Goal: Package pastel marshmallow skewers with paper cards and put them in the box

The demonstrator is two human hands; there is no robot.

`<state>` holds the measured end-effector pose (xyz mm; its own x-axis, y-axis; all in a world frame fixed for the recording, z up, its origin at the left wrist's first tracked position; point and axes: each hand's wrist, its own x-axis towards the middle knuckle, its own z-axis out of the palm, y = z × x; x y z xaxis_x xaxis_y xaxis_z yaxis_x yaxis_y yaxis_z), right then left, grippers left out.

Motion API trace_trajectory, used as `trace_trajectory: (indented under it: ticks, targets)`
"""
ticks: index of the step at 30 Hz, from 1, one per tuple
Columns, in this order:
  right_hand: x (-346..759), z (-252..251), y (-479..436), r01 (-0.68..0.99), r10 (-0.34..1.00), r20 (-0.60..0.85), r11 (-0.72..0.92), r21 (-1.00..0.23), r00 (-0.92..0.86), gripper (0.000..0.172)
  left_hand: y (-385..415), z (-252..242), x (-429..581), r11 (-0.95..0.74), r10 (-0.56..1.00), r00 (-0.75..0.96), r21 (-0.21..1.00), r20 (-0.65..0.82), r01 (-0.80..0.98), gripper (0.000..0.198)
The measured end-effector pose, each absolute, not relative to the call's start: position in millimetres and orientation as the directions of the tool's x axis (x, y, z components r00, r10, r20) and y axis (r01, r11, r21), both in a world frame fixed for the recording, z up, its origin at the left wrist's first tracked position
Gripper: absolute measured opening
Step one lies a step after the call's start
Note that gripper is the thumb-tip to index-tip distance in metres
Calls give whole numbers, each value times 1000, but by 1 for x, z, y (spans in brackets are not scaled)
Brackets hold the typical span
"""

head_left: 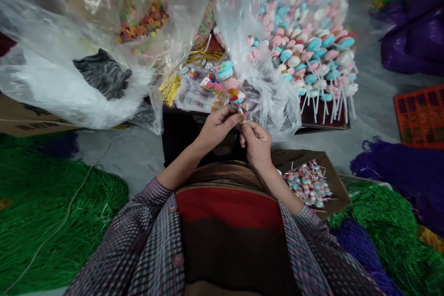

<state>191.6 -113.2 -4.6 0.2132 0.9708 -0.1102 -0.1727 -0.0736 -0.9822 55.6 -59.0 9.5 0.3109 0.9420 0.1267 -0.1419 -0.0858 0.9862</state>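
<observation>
In front of my body I hold a marshmallow lollipop (229, 77) in a clear wrapper, its layered head of blue, pink and white pointing away from me. My left hand (220, 124) pinches the gathered wrapper just below the head. Close beside it, my right hand (257, 141) is closed, thumb and finger pinching the lower end by the stick. A twist tie there, if any, is too small to make out. Under and left of the lollipop lie printed clear bags (196, 95) and a bunch of gold twist ties (169, 89).
Unwrapped marshmallow lollipops (312, 55) pile at the table's right, sticks toward me. A cardboard box (338, 189) of wrapped ones sits by my right forearm. Plastic bags of colourful sweets (144, 23) stand back left. Green strands (62, 212) cover the floor at left; an orange crate (419, 115) is far right.
</observation>
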Motion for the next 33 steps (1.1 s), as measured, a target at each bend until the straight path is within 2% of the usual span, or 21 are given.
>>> trace_trajectory:
  ticks: [3, 5, 11, 15, 19, 22, 27, 33]
  targets:
    - [192, -4, -114, -98, 971, -90, -69, -993, 221, 39, -58, 15, 52, -221, 937, 287, 974, 197, 51, 29]
    - [193, -3, -115, -29, 974, -62, -57, -998, 216, 38, -59, 20, 51, -248, 942, 264, 960, 208, 128, 26]
    - [196, -3, -116, 181, 961, 121, 76, -980, 248, 30, -63, 24, 54, -147, 964, 230, 988, 134, 41, 26]
    - [196, -8, -114, 331, 928, 261, 166, -929, 265, 25, -64, 16, 62, -138, 979, 163, 988, 125, 68, 25]
    - [195, -10, -112, 329, 931, 263, 173, -928, 252, 22, -64, 14, 62, -129, 978, 177, 986, 108, 111, 32]
    - [196, -9, -111, 325, 940, 231, 143, -935, 252, 25, -63, 17, 57, -196, 965, 211, 960, 154, 199, 36]
    - [197, -8, -112, 322, 945, 217, 133, -937, 244, 24, -64, 24, 54, -320, 942, 225, 866, 248, 385, 35]
    - [198, -1, -111, 440, 938, 287, 178, -880, 195, 27, -74, 30, 60, -406, 910, 178, 715, 375, 569, 33]
